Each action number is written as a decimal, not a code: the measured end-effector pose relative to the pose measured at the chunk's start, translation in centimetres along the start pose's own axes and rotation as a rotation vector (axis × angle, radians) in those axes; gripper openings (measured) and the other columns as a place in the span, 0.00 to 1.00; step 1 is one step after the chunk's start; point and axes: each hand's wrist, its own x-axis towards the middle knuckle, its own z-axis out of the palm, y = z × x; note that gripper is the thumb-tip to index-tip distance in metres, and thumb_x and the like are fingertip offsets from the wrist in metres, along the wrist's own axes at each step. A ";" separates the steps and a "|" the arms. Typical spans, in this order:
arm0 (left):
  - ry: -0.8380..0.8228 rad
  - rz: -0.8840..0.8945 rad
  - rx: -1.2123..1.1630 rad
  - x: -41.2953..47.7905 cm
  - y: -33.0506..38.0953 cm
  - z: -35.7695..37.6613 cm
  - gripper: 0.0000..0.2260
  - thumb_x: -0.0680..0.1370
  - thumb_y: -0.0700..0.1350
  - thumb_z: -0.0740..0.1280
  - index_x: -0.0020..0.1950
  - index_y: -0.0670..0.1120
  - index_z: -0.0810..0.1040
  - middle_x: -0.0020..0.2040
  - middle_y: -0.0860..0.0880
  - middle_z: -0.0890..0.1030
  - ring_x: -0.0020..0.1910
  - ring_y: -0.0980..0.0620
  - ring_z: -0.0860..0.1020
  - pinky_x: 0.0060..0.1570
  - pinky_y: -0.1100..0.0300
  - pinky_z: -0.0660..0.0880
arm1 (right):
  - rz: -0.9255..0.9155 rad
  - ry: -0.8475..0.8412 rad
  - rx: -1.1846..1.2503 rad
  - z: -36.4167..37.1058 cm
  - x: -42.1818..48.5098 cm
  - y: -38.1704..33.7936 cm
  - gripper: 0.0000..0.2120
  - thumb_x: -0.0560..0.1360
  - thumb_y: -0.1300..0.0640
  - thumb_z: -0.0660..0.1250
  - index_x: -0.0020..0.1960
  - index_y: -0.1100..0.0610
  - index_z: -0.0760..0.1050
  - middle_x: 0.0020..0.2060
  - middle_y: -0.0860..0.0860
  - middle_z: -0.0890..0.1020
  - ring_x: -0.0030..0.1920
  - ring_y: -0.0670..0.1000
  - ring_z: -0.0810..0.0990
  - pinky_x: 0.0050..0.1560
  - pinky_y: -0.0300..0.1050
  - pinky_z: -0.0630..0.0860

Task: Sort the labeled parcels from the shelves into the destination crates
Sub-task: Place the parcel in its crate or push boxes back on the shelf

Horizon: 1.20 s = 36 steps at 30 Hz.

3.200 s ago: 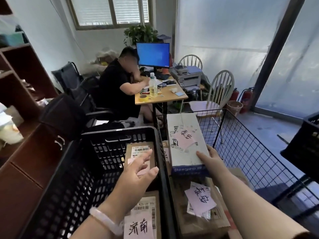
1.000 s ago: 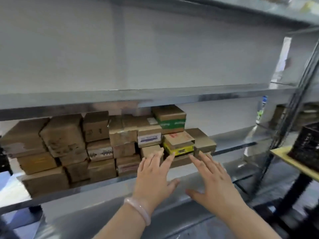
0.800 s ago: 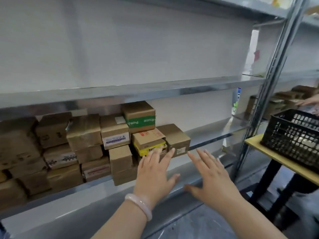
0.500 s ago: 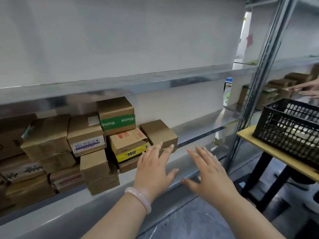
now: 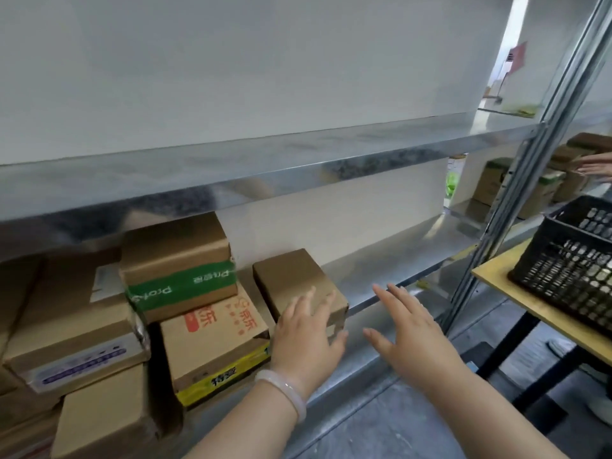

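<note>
A yellow table (image 5: pixel 530 314) with black legs (image 5: pixel 505 346) stands at the right on a grey floor (image 5: pixel 397 435). A white wall (image 5: pixel 231 61) fills the upper part. At the top right hangs a red paper (image 5: pixel 517 59); lower, a blurred green thing (image 5: pixel 451 185) shows.

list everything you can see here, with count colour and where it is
metal shelving: at least two levels, silver, along the wall
plain parcel: one, brown, right end of the lower-shelf row
green-taped parcel: one, brown, top of the stack
red-printed parcel: one, brown with yellow band, below the green-taped one
other parcels: several, brown, stacked at left
far parcels: a few, brown, next bay at right
crate: one, black, on the table
table: one, yellow top, right
other person's hand: one, far right edge
bracelet: one, pale, left wrist
left hand: open, fingers before the plain parcel
right hand: open, holding nothing
</note>
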 end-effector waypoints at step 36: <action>0.377 -0.844 -0.474 8.7 3.5 5.7 0.39 0.74 0.58 0.71 0.78 0.65 0.52 0.79 0.51 0.58 0.77 0.49 0.58 0.71 0.54 0.60 | -0.029 -0.464 1.094 4.3 18.9 7.3 0.13 0.82 0.54 0.58 0.61 0.41 0.75 0.54 0.37 0.82 0.54 0.35 0.79 0.56 0.40 0.76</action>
